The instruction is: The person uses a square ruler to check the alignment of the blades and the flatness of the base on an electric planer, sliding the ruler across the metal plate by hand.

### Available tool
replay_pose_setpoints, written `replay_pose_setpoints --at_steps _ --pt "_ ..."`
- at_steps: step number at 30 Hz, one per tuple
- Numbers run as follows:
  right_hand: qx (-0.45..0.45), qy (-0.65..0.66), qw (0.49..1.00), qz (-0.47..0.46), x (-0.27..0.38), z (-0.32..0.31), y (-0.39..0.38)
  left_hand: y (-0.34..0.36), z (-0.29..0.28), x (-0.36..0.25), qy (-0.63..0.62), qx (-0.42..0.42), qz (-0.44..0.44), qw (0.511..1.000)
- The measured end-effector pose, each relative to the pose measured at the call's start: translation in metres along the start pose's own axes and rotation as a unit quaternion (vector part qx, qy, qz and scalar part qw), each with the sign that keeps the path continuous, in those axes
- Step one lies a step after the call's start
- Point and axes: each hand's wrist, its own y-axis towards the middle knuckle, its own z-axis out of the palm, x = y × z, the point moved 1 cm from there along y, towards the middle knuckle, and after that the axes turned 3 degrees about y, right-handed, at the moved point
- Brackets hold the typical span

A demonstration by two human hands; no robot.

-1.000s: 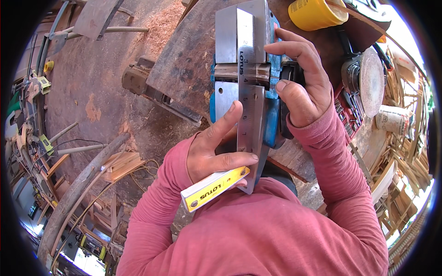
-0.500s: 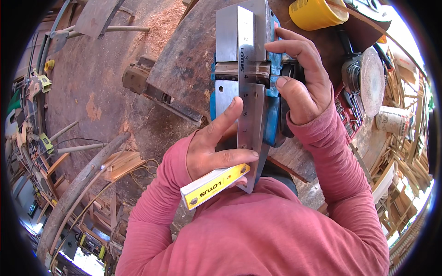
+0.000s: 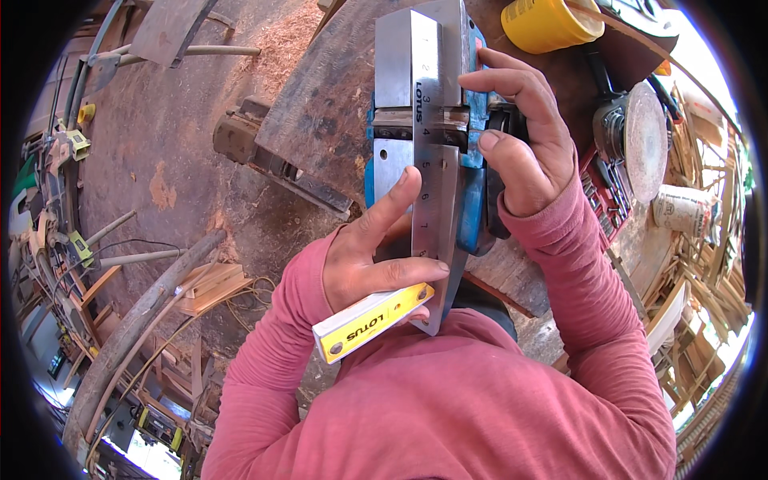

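Observation:
An upturned blue electric planer (image 3: 472,216) fills the upper middle, its metal sole and blade drum facing me. A steel try square lies lengthwise on the sole, its ruler (image 3: 429,200) over the blade opening and its yellow-faced stock (image 3: 372,320) at the near end. My left hand (image 3: 368,260) holds the square near that stock, index finger angled up beside the ruler and thumb across it. My right hand (image 3: 524,144) grips the planer's right side, with curled fingers and the thumb tip on the blue body by the blade opening.
A yellow tub (image 3: 548,24) and a grinder with a pale disc (image 3: 644,144) sit at upper right, near a red tool case (image 3: 604,200). A metal clamp (image 3: 240,128) is left of the planer. Wooden offcuts (image 3: 216,288), a long pole (image 3: 136,320), cords and shavings (image 3: 280,40) surround the workspace.
Over the last second my left hand and the square have shifted very slightly up. My right hand has edged up a little too, still on the planer.

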Motion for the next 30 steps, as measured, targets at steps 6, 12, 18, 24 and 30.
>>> replay_pose_setpoints --at_steps 6,12,18,24,30 --pt "-0.003 0.001 1.000 0.000 -0.001 0.000 -0.002 0.010 -0.003 -0.008 0.006 0.014 0.001 1.000" --pt "0.000 -0.004 1.000 0.013 0.009 0.002 0.000 0.000 0.001 0.001 -0.001 -0.020 0.027 0.999" --pt "0.056 -0.035 0.996 0.054 0.021 -0.001 -0.005 -0.029 -0.018 0.013 0.037 -0.092 0.022 0.995" --pt "0.010 0.057 0.985 0.161 0.026 0.006 -0.004 -0.041 -0.025 0.032 -0.005 -0.073 0.012 0.997" --pt "-0.007 0.152 0.977 0.148 0.021 0.002 -0.006 -0.044 -0.025 0.047 -0.045 -0.049 0.008 0.998"
